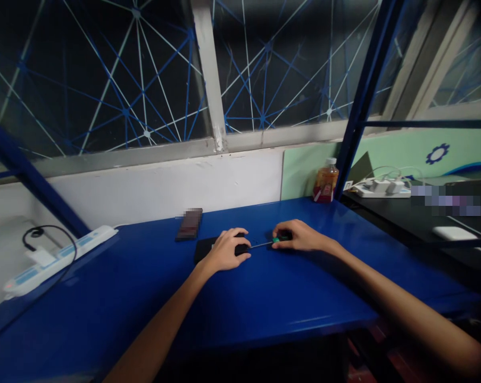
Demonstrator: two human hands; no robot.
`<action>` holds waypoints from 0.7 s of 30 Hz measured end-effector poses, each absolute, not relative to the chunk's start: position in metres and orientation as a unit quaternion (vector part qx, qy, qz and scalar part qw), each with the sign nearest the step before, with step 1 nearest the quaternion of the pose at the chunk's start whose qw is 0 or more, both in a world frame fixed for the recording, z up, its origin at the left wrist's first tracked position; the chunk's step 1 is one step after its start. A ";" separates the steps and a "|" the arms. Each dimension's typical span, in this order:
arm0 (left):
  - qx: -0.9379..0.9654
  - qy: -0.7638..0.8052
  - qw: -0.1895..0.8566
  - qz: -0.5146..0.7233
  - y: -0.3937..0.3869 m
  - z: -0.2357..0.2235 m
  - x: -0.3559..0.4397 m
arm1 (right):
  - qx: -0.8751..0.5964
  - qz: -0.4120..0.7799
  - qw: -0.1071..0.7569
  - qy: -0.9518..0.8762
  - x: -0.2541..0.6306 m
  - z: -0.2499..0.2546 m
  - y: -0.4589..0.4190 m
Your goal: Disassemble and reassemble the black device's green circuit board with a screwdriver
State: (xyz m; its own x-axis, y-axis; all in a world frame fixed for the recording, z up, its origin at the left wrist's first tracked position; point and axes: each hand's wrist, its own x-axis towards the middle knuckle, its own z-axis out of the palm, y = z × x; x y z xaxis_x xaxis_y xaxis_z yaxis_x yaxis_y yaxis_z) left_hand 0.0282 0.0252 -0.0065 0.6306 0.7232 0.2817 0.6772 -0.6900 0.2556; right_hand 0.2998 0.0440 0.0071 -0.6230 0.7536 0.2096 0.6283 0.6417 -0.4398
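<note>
The right hand (300, 235) is curled nearly closed around the dark handle of a screwdriver (275, 241), thumb and fingers meeting near its green collar; that pinch so close to the shaft probably serves to steer it. The thin shaft lies almost level over the table and points at the left hand (226, 251), where a small black piece (242, 247) sits between thumb and bent fingers, which are partly closed on it, likely to keep it from turning or sliding. Whether the tip touches the piece, I cannot tell. Beside and partly behind the left hand lies a flat black case (203, 250), within easy reach. Farther back on the blue table (264, 303), a dark slab (190, 224), blurred over, rests apart from the work, perhaps so it stays out of the way. A bottle (325, 183) stands upright in the far right corner, and a white power strip (60, 260) runs along the left edge by the wall, presumably to leave the middle for the hands.
</note>
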 end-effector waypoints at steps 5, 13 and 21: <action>0.898 0.399 0.065 0.177 0.026 -0.009 0.027 | -0.400 0.130 0.183 -0.889 0.299 0.004 0.045; 0.903 0.393 0.050 0.169 0.025 -0.006 0.028 | -0.408 0.148 0.168 -0.885 0.291 0.008 0.036; 0.897 0.401 0.015 0.185 0.021 -0.007 0.031 | -0.398 0.128 0.157 -0.895 0.297 0.001 0.043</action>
State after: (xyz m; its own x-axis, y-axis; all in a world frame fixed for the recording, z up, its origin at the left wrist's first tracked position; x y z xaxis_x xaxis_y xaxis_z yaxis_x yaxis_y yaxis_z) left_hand 0.0307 0.0214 -0.0073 0.6110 0.7243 0.3194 0.7135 -0.6787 0.1741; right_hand 0.2969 0.0433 0.0012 -0.6333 0.7531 0.1782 0.6728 0.6496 -0.3542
